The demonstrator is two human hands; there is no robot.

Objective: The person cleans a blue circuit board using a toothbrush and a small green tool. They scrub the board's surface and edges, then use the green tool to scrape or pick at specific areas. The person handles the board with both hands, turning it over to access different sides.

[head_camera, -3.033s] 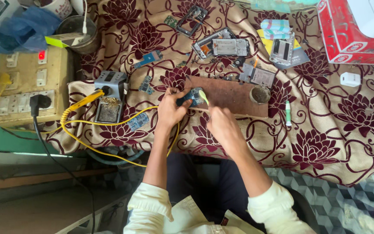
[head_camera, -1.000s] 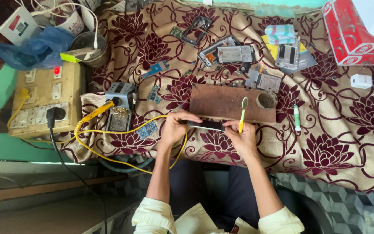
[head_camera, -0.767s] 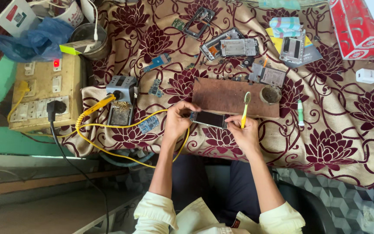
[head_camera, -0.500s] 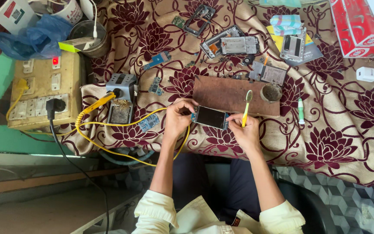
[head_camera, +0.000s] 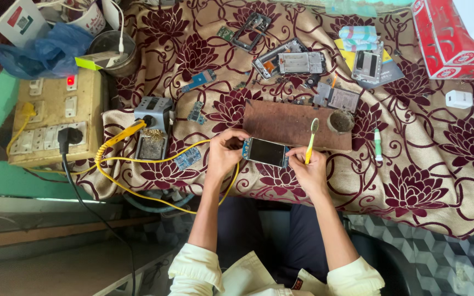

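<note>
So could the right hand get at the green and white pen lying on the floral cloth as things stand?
Probably not straight away: the right hand is full, holding a yellow toothbrush and one end of a small dark-screened phone part. The green and white pen lies close by to its right, with only bare cloth between.

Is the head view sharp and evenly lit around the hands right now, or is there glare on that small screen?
Head view: sharp at the left hand, right hand and small screen; screen dark, no strong glare. Daylight is soft and even over the floral cloth, shadows faint. Wide-angle bending shows at the frame edges.
</note>
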